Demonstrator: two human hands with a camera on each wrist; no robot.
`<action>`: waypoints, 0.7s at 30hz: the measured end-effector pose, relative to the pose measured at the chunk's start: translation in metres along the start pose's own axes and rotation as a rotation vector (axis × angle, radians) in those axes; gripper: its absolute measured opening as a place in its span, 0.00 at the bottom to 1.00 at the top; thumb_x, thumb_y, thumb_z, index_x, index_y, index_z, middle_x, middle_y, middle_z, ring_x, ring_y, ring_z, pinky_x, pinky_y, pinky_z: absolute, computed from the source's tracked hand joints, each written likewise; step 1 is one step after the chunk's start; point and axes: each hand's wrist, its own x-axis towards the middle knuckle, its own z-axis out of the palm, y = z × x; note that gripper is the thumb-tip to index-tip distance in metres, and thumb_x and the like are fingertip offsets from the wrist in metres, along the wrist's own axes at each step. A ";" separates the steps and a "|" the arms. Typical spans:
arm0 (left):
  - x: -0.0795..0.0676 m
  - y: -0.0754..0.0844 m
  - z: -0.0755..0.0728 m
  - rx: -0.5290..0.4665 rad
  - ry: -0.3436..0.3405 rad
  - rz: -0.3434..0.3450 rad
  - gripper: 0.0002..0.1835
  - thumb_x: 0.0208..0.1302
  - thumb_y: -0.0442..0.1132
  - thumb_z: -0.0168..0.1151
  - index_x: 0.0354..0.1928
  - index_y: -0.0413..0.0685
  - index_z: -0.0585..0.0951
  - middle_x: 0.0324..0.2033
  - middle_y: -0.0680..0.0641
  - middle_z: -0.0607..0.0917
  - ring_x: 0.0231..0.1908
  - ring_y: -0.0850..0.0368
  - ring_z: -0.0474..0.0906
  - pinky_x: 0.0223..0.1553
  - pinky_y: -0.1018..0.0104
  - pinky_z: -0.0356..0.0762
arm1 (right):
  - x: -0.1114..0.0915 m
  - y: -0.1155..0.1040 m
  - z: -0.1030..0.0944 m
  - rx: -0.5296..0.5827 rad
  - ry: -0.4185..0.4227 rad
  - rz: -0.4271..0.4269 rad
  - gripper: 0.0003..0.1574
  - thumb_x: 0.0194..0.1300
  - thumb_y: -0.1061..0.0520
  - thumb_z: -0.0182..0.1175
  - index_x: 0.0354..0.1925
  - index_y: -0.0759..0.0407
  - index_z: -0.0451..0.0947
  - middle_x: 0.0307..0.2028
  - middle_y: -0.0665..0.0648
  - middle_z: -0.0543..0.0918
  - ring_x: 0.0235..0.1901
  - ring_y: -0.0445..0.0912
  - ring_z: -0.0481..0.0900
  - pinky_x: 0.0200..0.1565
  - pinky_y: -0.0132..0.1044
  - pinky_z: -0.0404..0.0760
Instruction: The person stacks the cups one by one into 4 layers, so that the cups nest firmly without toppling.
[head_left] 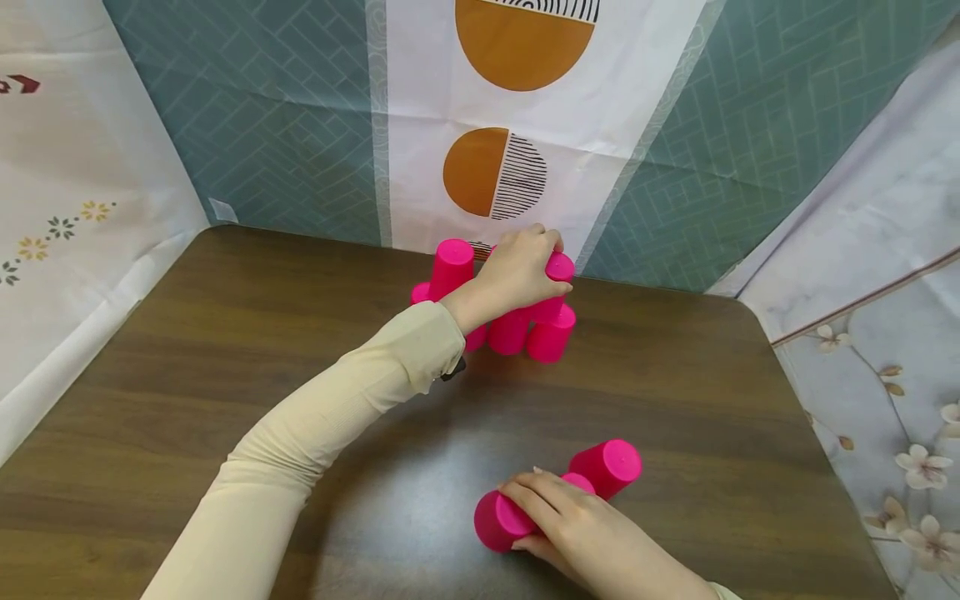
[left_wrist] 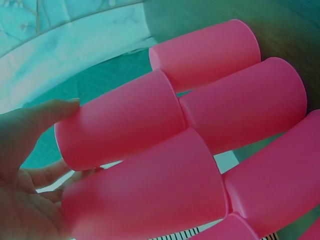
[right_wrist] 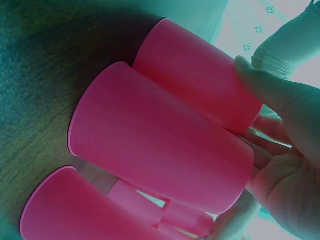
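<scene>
My left hand [head_left: 517, 268] reaches to the far side of the table and pinches the base end of a pink cup [left_wrist: 117, 122] in the upper tier of a stack. Its thumb lies on one side, with fingers between it and the neighbouring upper cup [left_wrist: 145, 192]. That cup stands over lower cups [left_wrist: 245, 107]. Near the front, my right hand [head_left: 581, 525] grips the left cup [head_left: 498, 521] of a row of three upside-down pink cups. The middle cup [right_wrist: 160, 140] sits against its fingers, and the right cup [head_left: 607, 467] stands beyond.
The brown wooden table [head_left: 225, 375] spreads around the cups. A patterned cloth [head_left: 300, 125] hangs behind the stack, with white cloths at both sides. Another upper cup [head_left: 453, 265] stands at the stack's left. My left forearm [head_left: 322, 425] crosses the table's left half.
</scene>
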 end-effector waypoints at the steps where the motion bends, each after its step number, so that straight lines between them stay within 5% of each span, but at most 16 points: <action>1: 0.000 -0.001 0.000 0.003 0.003 -0.007 0.26 0.53 0.51 0.67 0.50 0.44 0.74 0.42 0.48 0.77 0.42 0.56 0.74 0.47 0.64 0.70 | 0.000 0.000 0.000 -0.001 -0.004 0.002 0.34 0.51 0.50 0.71 0.56 0.55 0.72 0.49 0.47 0.75 0.48 0.39 0.74 0.49 0.27 0.76; 12: 0.001 -0.004 0.002 0.018 -0.005 -0.014 0.29 0.53 0.53 0.67 0.53 0.46 0.73 0.45 0.50 0.79 0.46 0.57 0.74 0.54 0.61 0.65 | 0.002 -0.002 -0.001 0.008 -0.002 0.013 0.34 0.50 0.50 0.72 0.55 0.55 0.72 0.49 0.47 0.75 0.48 0.39 0.74 0.49 0.27 0.76; 19: 0.001 -0.004 0.001 0.034 -0.022 -0.024 0.28 0.53 0.54 0.67 0.52 0.48 0.73 0.45 0.50 0.78 0.48 0.58 0.74 0.67 0.42 0.42 | 0.003 -0.002 -0.001 0.015 0.010 0.013 0.33 0.52 0.50 0.71 0.55 0.55 0.73 0.49 0.47 0.75 0.48 0.39 0.74 0.50 0.29 0.75; 21: 0.001 -0.004 0.001 0.041 -0.026 -0.018 0.28 0.54 0.54 0.67 0.52 0.48 0.72 0.45 0.50 0.78 0.48 0.58 0.74 0.67 0.41 0.42 | 0.002 -0.001 0.000 0.026 0.017 0.017 0.32 0.53 0.50 0.69 0.55 0.55 0.72 0.49 0.46 0.75 0.48 0.39 0.74 0.50 0.28 0.75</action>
